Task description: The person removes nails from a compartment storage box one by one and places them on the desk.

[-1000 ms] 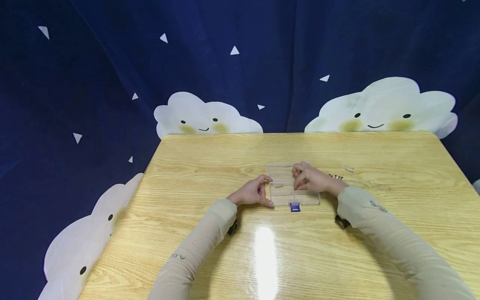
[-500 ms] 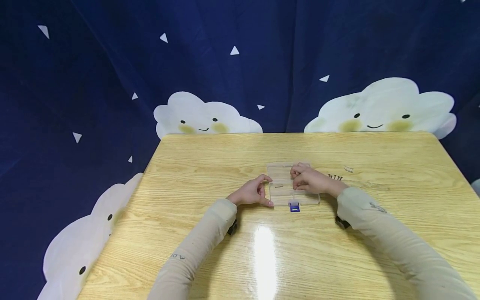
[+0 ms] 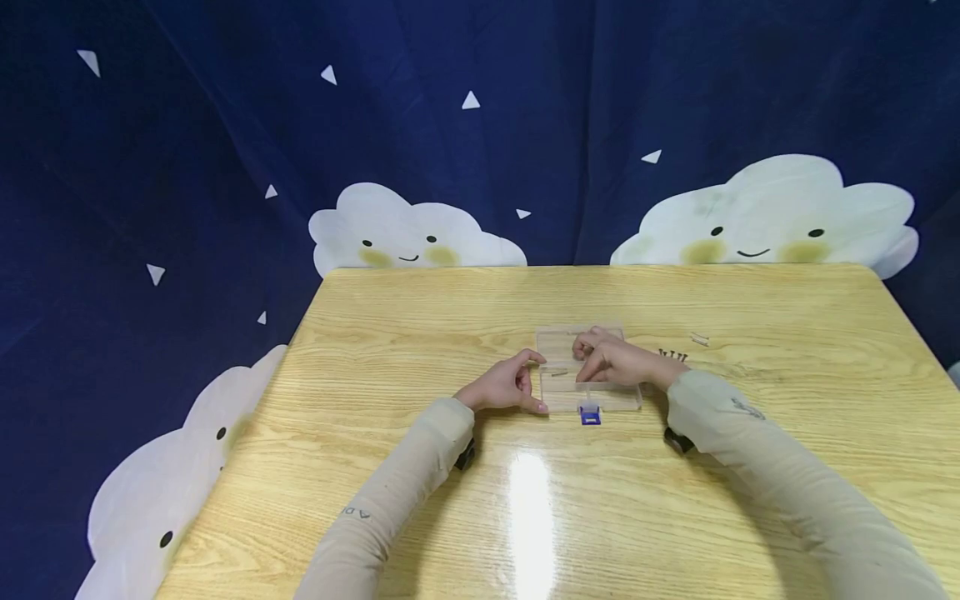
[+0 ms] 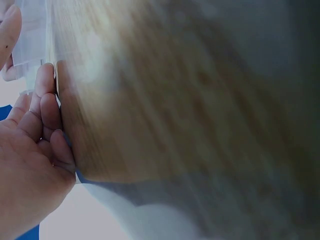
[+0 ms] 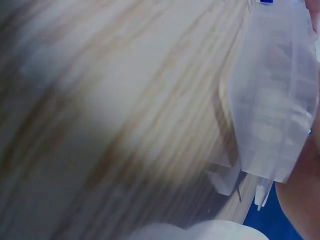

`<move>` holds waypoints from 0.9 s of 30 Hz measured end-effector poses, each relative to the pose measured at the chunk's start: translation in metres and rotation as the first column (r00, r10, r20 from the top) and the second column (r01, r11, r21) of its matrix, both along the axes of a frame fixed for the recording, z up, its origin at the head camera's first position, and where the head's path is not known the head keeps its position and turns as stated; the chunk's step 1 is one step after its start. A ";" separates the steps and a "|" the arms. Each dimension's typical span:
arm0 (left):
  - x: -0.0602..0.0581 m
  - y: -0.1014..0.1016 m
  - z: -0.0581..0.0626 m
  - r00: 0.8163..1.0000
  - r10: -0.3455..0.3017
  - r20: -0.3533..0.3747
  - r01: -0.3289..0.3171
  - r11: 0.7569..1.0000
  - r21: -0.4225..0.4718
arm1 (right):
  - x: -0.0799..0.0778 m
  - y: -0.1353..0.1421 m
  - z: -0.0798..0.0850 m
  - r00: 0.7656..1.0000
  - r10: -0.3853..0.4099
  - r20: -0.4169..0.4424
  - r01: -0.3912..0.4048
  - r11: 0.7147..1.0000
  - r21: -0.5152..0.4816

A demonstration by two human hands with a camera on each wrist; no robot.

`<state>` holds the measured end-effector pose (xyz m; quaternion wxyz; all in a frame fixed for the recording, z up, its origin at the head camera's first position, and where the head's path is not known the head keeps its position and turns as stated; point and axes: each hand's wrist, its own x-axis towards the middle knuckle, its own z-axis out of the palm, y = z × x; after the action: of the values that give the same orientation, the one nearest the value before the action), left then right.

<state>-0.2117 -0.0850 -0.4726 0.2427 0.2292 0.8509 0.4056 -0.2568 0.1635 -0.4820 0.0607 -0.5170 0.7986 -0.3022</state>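
A clear plastic compartment box (image 3: pixel 618 398) lies on the table with its lid (image 3: pixel 553 343) folded back and a blue latch (image 3: pixel 590 415) at the front. My left hand (image 3: pixel 506 383) grips the box's left end, thumb at the front corner and forefinger at the back. One thin small piece (image 3: pixel 558 374) lies in the left compartment. My right hand (image 3: pixel 617 360) reaches over the lid and into the box, fingers bent, thumb and forefinger pointing down at the middle; I cannot tell whether they pinch anything. In the right wrist view the box wall (image 5: pixel 270 100) covers those fingertips.
Several dark screws (image 3: pixel 672 355) lie in a row on the wooden table (image 3: pixel 420 317), right of the box and behind my right wrist. Farther right are a few thin pale pieces (image 3: pixel 699 339). A dark blue curtain (image 3: pixel 420 125) with clouds hangs behind the table.
My right hand has shifted slightly left inside the box, its fingertips now nearer the left compartment. The left hand and the box have stayed put.
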 end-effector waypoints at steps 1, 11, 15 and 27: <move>0.000 0.000 0.000 1.000 0.002 -0.002 -0.002 1.000 0.000 | 0.000 -0.001 0.000 1.000 -0.005 0.009 0.005 1.000 0.005; 0.000 -0.001 -0.001 1.000 0.008 0.002 -0.008 1.000 0.014 | 0.000 -0.003 0.000 0.998 -0.055 0.016 0.054 0.998 0.044; 0.000 -0.001 -0.001 1.000 0.008 0.004 -0.008 1.000 0.010 | 0.000 -0.004 0.001 0.999 -0.035 -0.036 0.037 0.997 0.073; 0.001 -0.001 0.001 1.000 0.006 0.007 -0.006 1.000 0.016 | -0.003 -0.006 0.001 0.999 0.028 -0.024 -0.027 0.999 0.036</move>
<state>-0.2104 -0.0857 -0.4712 0.2427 0.2270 0.8474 0.4142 -0.2601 0.1577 -0.4806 0.0644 -0.5304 0.7973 -0.2808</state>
